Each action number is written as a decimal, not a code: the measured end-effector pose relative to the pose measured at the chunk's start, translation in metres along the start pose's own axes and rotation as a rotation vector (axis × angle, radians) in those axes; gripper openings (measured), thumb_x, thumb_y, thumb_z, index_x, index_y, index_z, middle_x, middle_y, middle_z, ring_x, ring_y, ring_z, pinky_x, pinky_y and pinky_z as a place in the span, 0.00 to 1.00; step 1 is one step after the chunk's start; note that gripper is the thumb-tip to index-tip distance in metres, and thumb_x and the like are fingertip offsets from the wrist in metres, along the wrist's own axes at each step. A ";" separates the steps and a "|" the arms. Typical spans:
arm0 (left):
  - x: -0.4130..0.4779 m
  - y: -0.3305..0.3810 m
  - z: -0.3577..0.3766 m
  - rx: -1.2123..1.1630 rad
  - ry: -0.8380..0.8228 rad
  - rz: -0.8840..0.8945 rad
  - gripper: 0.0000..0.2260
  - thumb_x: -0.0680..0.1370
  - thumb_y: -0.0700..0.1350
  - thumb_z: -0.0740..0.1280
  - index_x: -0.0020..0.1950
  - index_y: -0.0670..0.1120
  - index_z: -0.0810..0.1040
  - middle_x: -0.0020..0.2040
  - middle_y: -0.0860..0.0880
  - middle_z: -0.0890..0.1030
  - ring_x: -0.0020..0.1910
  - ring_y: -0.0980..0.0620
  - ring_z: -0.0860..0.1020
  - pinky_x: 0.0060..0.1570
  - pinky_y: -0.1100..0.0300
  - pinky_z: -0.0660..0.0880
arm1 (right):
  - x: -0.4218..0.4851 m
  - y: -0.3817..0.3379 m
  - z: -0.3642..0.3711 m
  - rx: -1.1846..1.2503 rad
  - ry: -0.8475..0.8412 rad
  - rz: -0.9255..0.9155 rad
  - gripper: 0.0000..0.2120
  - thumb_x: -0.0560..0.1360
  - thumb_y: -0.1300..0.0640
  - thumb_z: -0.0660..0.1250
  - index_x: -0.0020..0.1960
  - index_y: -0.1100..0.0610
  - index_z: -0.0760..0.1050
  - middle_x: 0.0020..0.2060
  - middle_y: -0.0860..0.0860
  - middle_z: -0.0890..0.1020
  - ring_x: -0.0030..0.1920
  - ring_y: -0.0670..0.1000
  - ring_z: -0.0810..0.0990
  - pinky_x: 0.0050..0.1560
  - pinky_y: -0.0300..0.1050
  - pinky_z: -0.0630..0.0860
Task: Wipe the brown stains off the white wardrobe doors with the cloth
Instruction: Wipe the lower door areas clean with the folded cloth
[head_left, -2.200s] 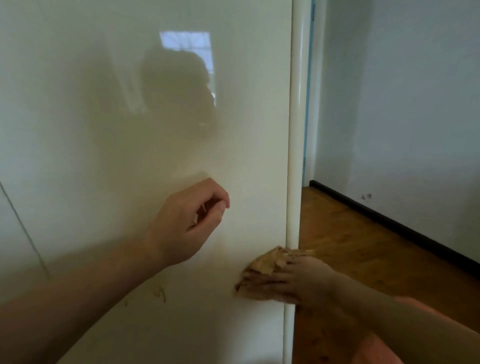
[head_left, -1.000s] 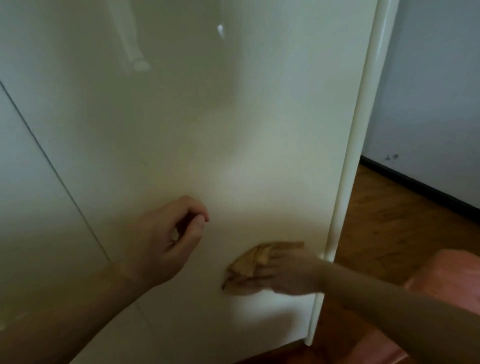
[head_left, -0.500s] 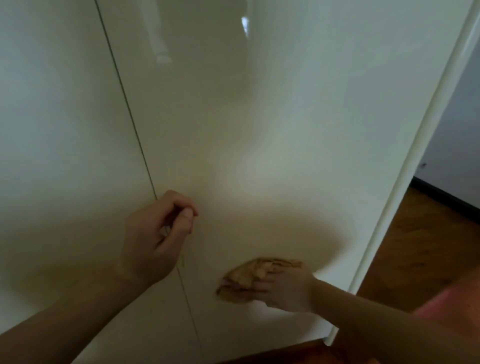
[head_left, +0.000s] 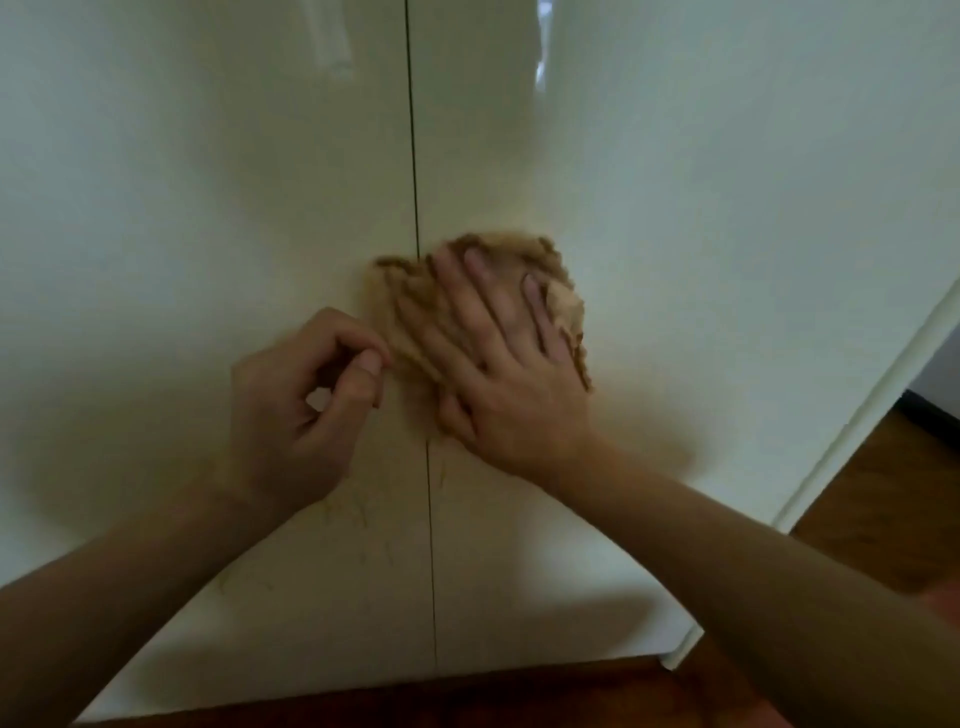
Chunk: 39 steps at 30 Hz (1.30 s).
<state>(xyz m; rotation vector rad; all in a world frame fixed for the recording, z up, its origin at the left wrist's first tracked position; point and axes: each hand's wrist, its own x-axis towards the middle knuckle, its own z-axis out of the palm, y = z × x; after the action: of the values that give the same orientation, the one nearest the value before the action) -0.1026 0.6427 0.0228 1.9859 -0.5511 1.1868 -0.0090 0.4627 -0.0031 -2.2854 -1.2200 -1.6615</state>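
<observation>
The right hand (head_left: 511, 387) is pressing a crumpled tan cloth (head_left: 402, 299) flat against the glossy white wardrobe doors (head_left: 701, 182), its fingers (head_left: 475, 270) lying straight and spread over the dark vertical seam (head_left: 413, 156) between them. The left hand (head_left: 291, 410) is hovering just beside the cloth's left edge, fingers curled and thumb meeting forefinger; whether it is pinching the cloth cannot be told. Faint brown stains (head_left: 356, 512) are showing below it. A brown wooden floor (head_left: 883, 493) is lying to the right.

Cloth (head_left: 400, 304) blurred, partly under right hand (head_left: 514, 384), door gap (head_left: 413, 156) hidden behind it
</observation>
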 end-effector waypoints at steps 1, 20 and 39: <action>-0.010 -0.006 0.003 0.017 -0.024 -0.015 0.07 0.81 0.43 0.60 0.46 0.46 0.76 0.32 0.50 0.76 0.27 0.52 0.74 0.28 0.60 0.69 | -0.031 -0.019 0.017 0.003 -0.076 -0.073 0.31 0.81 0.49 0.62 0.83 0.49 0.59 0.82 0.53 0.55 0.83 0.52 0.51 0.81 0.53 0.53; -0.042 -0.049 -0.074 0.061 0.029 -0.025 0.07 0.82 0.42 0.60 0.46 0.47 0.76 0.35 0.51 0.77 0.28 0.53 0.74 0.29 0.57 0.70 | 0.040 -0.067 0.017 0.050 -0.029 -0.079 0.31 0.81 0.50 0.60 0.83 0.50 0.60 0.81 0.53 0.53 0.82 0.53 0.49 0.83 0.54 0.45; -0.092 -0.083 -0.123 0.260 -0.014 -0.183 0.11 0.80 0.45 0.61 0.45 0.42 0.79 0.32 0.50 0.77 0.29 0.54 0.74 0.29 0.54 0.72 | 0.015 -0.108 0.048 0.134 -0.429 -0.565 0.28 0.82 0.47 0.60 0.82 0.49 0.64 0.80 0.50 0.67 0.77 0.52 0.70 0.71 0.46 0.61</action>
<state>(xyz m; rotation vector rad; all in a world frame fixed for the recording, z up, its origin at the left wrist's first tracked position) -0.1592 0.7896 -0.0530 2.2106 -0.2229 1.1787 -0.0373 0.5677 -0.0520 -2.4302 -2.1577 -1.1595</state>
